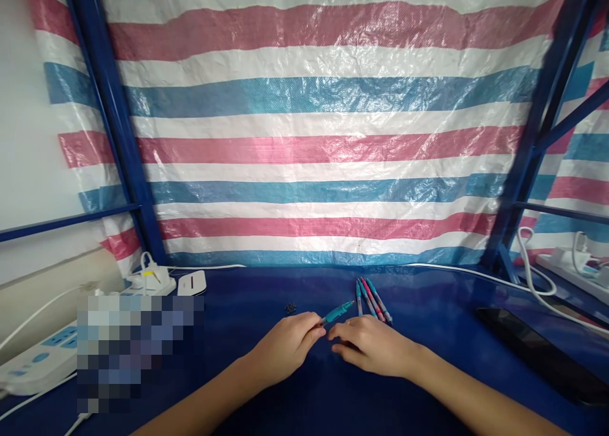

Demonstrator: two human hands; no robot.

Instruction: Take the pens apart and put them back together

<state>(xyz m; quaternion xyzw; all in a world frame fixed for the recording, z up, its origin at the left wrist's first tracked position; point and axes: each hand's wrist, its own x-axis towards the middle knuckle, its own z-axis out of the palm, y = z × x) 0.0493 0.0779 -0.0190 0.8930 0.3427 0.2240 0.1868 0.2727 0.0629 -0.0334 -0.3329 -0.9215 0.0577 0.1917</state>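
Observation:
My left hand [295,341] pinches the rear part of a teal pen [339,312] between thumb and fingers. The pen slants up to the right, its pointed tip over the table. Just right of it, my right hand [371,344] hovers low with bent fingers a little apart; I see nothing in them. Several teal and pink pens [373,299] lie side by side beyond my right hand. A small pile of tiny black pieces [290,308] rests on the dark blue table [257,290], beyond my left hand.
White power strips [38,363] with plugs and cables occupy the left side, beside a small white box [191,283] and a blurred-out patch. A black phone [542,353] lies at right. Blue metal posts and a striped plastic sheet [314,150] bound the back.

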